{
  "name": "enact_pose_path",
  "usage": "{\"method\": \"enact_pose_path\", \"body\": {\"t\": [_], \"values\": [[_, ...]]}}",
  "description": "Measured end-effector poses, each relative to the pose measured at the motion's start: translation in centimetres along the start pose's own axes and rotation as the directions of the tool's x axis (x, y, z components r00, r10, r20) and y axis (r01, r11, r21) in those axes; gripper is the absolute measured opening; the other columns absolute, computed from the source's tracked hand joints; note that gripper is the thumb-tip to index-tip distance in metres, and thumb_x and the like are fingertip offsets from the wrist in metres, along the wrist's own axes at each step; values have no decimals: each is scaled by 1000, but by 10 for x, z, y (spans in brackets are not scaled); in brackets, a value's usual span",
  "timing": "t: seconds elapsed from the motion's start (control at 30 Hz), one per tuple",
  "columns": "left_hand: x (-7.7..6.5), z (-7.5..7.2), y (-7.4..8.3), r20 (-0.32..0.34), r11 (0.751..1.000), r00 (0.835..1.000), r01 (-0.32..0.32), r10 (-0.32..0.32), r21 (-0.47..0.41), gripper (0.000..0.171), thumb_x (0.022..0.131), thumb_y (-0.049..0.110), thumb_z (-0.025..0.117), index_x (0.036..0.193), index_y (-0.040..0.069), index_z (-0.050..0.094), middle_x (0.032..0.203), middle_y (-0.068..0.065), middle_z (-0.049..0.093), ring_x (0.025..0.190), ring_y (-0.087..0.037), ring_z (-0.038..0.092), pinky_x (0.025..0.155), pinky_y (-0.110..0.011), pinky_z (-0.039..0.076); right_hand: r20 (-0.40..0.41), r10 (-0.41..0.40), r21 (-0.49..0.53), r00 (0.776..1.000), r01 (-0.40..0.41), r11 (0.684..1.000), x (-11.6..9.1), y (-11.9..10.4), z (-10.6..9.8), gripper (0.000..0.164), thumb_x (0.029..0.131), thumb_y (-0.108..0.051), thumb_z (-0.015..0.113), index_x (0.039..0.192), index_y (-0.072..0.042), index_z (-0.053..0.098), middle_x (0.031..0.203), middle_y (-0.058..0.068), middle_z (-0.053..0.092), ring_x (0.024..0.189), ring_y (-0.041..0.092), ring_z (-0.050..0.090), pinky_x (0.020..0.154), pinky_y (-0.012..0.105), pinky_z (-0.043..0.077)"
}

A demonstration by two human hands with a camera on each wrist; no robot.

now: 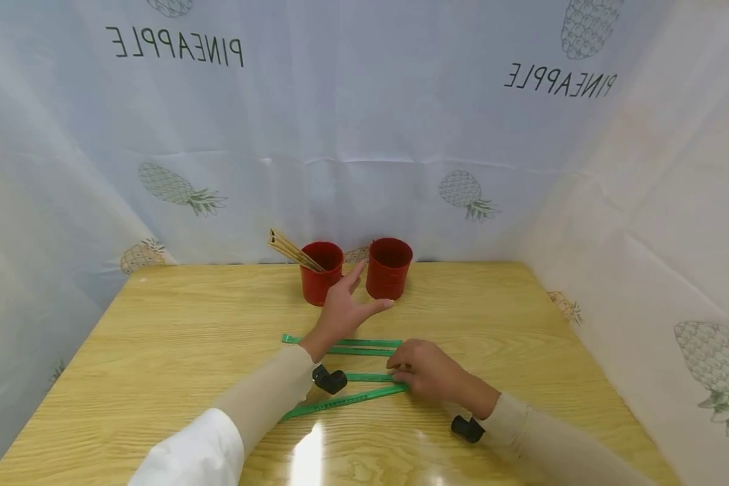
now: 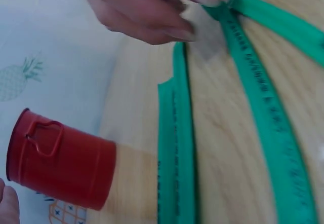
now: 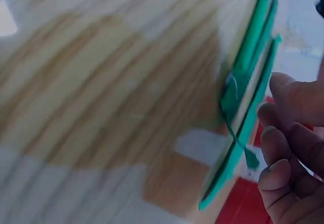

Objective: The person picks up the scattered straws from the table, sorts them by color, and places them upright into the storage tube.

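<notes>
In the head view my left hand (image 1: 347, 307) reaches toward two red metal cups, thumb and fingers spread with nothing between them. The left cup (image 1: 316, 287) holds several wooden chopsticks (image 1: 293, 250) leaning left; the right cup (image 1: 389, 273) stands beside it. My right hand (image 1: 428, 371) is low over the right ends of several flat green wrappers (image 1: 346, 401) with dark print. Its fingers are loosely curled, and the right wrist view shows a gap between thumb (image 3: 293, 95) and forefinger. In the left wrist view the same hand (image 2: 147, 11) hovers by the wrapper ends, contact unclear.
All of this is on a light wooden table (image 1: 176, 337). Behind the cups hangs a white curtain (image 1: 352, 202) printed with pineapples, and another side of it (image 1: 632, 283) borders the table's right edge. A wire handle (image 2: 45, 138) shows on one cup.
</notes>
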State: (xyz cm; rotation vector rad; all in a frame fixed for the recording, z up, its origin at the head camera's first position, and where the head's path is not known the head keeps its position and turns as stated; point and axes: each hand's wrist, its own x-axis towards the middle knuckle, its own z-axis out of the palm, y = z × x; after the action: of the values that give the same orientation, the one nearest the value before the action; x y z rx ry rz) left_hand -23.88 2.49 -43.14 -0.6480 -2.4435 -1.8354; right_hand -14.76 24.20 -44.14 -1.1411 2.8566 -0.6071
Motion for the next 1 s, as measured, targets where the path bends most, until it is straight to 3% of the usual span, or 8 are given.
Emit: {"method": "enact_pose_path", "body": {"t": [0.2,0.37,0.43,0.53,0.63,0.73,0.83,1.0], "values": [[15,11,-2,-40,999,999,29,-28,13,101,85,48,84,166,22,30,171,3,33,154,-38,40,119,-60,41,87,-50,-65,995,55,996,8,-5,12,17,90,2,74,95,-14,78,95,-4,77,91,10,69,87,28,59],[26,12,-4,-61,999,998,31,-31,-9,99,87,46,84,166,25,29,171,4,33,155,-37,38,120,-59,41,181,-9,-214,983,48,976,12,-15,10,23,86,6,75,91,-16,74,88,-6,72,83,8,63,82,24,57],[29,12,-5,-55,999,998,33,-33,-10,98,87,45,84,166,26,29,172,4,33,157,-34,37,121,-57,41,236,16,-338,972,67,939,14,-20,8,19,87,1,78,92,-16,73,86,-5,68,79,8,59,77,22,55],[34,12,-6,-47,999,998,38,-38,6,98,87,44,84,166,23,29,172,3,32,157,-30,36,122,-54,40,304,42,-500,952,122,857,15,-27,6,13,88,-11,82,94,-16,71,84,-3,65,74,10,54,69,21,50],[39,11,-7,-50,999,998,33,-32,21,96,88,42,83,165,19,31,171,0,34,157,-30,38,122,-53,41,342,69,-566,937,147,811,16,-29,5,11,89,-18,82,93,-17,71,83,-3,65,74,13,54,67,23,50],[43,10,-8,-60,999,998,28,-27,26,93,89,39,83,164,16,34,170,-3,37,155,-31,40,121,-53,42,349,120,-533,930,91,841,16,-24,1,14,85,-15,83,90,-19,70,83,-5,64,76,12,57,69,24,51],[45,11,-11,-68,999,997,27,-25,33,91,89,36,83,163,15,35,169,-4,39,155,-32,41,121,-53,42,331,158,-441,930,4,898,15,-16,-6,20,79,-10,84,84,-20,67,78,-9,57,73,8,51,67,23,49],[49,12,-14,-76,1000,997,14,-12,22,89,90,37,83,163,14,36,168,-5,41,154,-32,41,121,-54,42,241,93,-204,966,-43,978,14,3,-21,25,77,10,70,74,-12,58,72,-10,32,67,6,27,60,23,29]]}}
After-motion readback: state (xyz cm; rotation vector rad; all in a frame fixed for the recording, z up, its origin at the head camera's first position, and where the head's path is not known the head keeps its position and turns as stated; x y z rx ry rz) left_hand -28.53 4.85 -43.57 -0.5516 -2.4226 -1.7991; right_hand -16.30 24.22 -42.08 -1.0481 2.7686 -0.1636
